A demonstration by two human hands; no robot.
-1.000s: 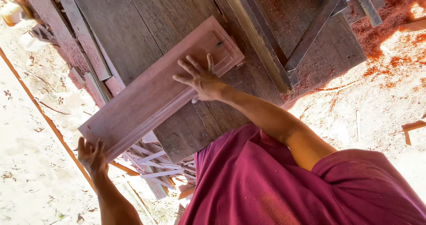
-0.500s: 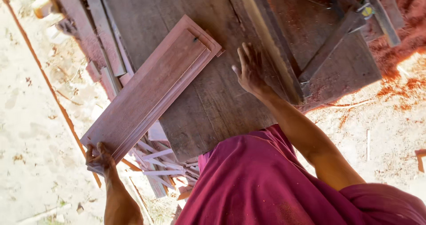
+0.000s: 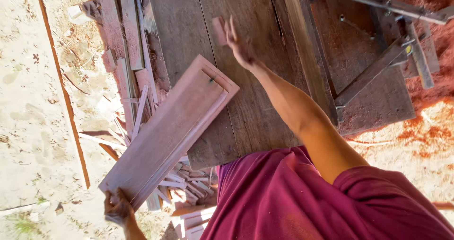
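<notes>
A long reddish wooden panel (image 3: pixel 170 131) with a raised moulded frame lies slanted, its far end on the dark plank workbench (image 3: pixel 189 22) and its near end overhanging. My left hand (image 3: pixel 118 208) grips that near end at the bottom left. My right hand (image 3: pixel 240 46) is stretched out over the bench beyond the panel's far end. Its fingers hold a small pinkish wooden block (image 3: pixel 218 30), which is blurred by motion. My red shirt (image 3: pixel 302 197) fills the lower right.
Wooden strips and offcuts (image 3: pixel 127 74) lie piled left of the bench, with more below it (image 3: pixel 189 192). A metal-framed machine part (image 3: pixel 378 65) sits on the bench at right. Red sawdust (image 3: pixel 425 131) covers the sandy ground to the right, and a thin orange rod (image 3: pixel 61 88) lies at left.
My right hand left the panel's surface, moved across the bench and now holds a small block farther out. My left hand keeps its grip on the panel's near end.
</notes>
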